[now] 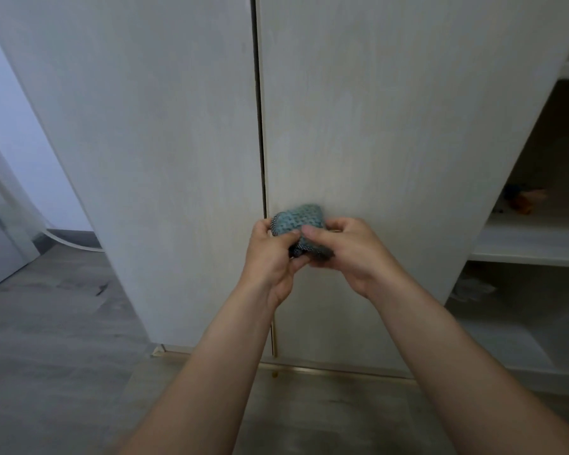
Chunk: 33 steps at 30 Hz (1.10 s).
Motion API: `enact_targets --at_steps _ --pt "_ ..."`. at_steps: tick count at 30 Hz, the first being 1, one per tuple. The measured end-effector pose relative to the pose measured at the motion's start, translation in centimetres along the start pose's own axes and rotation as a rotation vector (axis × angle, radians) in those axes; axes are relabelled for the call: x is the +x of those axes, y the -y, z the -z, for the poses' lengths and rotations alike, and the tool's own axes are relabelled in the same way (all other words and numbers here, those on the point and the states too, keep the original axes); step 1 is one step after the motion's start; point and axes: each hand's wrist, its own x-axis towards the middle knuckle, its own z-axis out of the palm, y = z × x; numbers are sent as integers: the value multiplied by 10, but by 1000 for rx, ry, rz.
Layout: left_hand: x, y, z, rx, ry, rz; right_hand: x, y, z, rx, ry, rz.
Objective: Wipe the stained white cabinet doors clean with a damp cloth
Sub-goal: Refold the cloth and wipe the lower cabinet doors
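Two shut cabinet doors point(178, 126) wall off the far side, only a thin gap point(260, 126) btwn them. Open floor point(46, 323) near and left. Open shelves point(532, 238) at right give reach-in room, small items point(523, 200) on one.

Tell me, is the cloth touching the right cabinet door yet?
Cannot tell. In the head view both hands, left hand and right hand, grip the bunched cloth in front of the right cabinet door; neither contact nor gap shows.
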Motion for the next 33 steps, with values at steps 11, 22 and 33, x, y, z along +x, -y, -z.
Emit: enact_targets --at_steps 11,22,33 --pt "-1 3 -1 28 265 -112 11 3 -1 -387 -299 463" --pt "26 11 13 640 -179 -578 24 115 -10 -547 -775 1114" --pt "76 6 78 1355 -201 -918 72 -69 -17 -1402 -299 1452"
